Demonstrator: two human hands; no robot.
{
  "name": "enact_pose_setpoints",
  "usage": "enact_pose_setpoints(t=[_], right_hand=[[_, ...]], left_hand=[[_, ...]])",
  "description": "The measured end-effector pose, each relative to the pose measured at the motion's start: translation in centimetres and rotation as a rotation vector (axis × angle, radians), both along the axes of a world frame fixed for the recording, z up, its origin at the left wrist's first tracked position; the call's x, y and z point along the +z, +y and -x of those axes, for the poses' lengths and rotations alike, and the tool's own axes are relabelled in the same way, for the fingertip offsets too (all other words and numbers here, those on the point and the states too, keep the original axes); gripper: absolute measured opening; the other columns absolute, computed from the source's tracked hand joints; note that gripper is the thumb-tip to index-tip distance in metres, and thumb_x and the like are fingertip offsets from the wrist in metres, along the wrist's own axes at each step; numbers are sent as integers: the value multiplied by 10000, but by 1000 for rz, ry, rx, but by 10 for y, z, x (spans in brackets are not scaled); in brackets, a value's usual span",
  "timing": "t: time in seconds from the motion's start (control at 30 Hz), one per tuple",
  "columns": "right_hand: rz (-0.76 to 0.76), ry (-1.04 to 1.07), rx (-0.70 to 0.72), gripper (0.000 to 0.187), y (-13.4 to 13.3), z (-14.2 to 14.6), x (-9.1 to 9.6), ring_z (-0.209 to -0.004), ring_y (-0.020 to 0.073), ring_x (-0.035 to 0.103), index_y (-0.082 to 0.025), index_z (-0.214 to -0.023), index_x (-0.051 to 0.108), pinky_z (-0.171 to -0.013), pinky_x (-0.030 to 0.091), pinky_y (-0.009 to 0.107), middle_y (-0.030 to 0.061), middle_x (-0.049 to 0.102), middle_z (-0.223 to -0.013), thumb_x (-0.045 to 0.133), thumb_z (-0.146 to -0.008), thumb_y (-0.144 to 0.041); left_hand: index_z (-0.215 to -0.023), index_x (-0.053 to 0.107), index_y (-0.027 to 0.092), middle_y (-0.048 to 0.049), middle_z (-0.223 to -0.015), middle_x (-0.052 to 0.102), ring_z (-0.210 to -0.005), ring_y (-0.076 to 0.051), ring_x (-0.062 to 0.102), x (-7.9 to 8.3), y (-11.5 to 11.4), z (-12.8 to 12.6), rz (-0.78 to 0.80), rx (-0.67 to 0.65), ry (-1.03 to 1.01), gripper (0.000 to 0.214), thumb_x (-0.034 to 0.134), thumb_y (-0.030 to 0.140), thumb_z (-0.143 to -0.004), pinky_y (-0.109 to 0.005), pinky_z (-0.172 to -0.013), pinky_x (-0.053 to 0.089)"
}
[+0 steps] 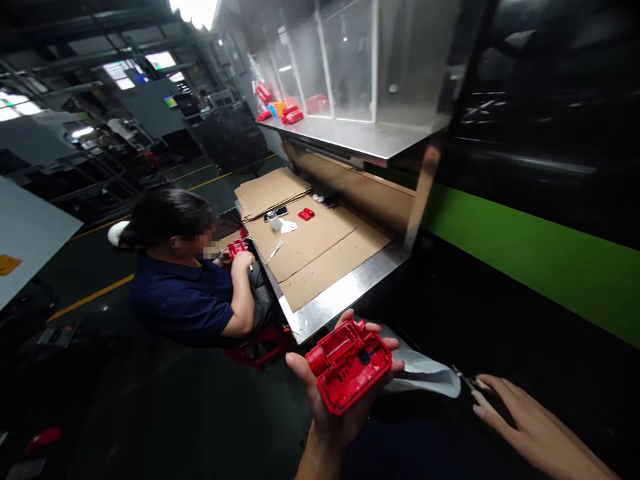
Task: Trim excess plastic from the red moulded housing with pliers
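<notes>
My left hand holds a red plastic housing palm up, fingers curled round its edges, low in the middle of the view. My right hand lies at the lower right on a dark surface with fingers stretched out, its fingertips at a small metal tool that looks like a blade or scissors. A white plastic bag lies between the two hands.
A steel table covered with cardboard sheets holds small red parts and a phone. A seated person in a dark blue shirt handles a red part. A steel shelf above carries more red parts.
</notes>
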State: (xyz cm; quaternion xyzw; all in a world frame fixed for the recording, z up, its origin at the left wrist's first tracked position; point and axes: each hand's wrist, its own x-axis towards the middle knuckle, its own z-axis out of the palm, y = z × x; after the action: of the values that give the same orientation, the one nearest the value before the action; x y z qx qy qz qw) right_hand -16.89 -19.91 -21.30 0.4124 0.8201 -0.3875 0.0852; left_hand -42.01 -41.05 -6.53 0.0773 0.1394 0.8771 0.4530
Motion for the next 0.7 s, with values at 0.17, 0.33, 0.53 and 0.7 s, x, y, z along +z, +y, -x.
enact_pose_setpoints(t=[0.17,0.33,0.53,0.7], right_hand=[[-164,118,344,615,5,97,-19,-1310,332,521,-235,-1298,626,-1122,428,545,113,604,-1364,616,-816,-616],[-216,131,635,544,-18,251,-9,-1326,305,483,-203,-1287,606,-1117,402,493,109,601,-1348,610,-849,-525],[-330,75,568,523,-53,383,-50,-1304,363,462,-109,-1295,567,-1088,354,574,195,582,-1315,624,-842,-362],[-425,63,394,661,-95,384,-77,-1455,416,262,-97,-1474,383,-1143,261,640,262,320,-1547,576,-885,-327]], left_hand=[[-1395,560,234,-165,-1266,634,-1147,-401,612,-7,-30,49,-17,19,-21,984,519,900,-671,-510,-927,563],[-1454,479,197,-172,-1238,628,-1121,-424,609,-18,-61,105,-15,18,-23,1102,733,818,-581,-526,-896,565],[-1374,580,189,-154,-1283,622,-1174,-418,586,-18,-82,168,-5,51,-48,967,685,817,-647,-522,-951,548],[-1349,603,168,-148,-1283,646,-1186,-402,598,-16,-83,206,43,46,-85,950,621,845,-682,-499,-981,549]])
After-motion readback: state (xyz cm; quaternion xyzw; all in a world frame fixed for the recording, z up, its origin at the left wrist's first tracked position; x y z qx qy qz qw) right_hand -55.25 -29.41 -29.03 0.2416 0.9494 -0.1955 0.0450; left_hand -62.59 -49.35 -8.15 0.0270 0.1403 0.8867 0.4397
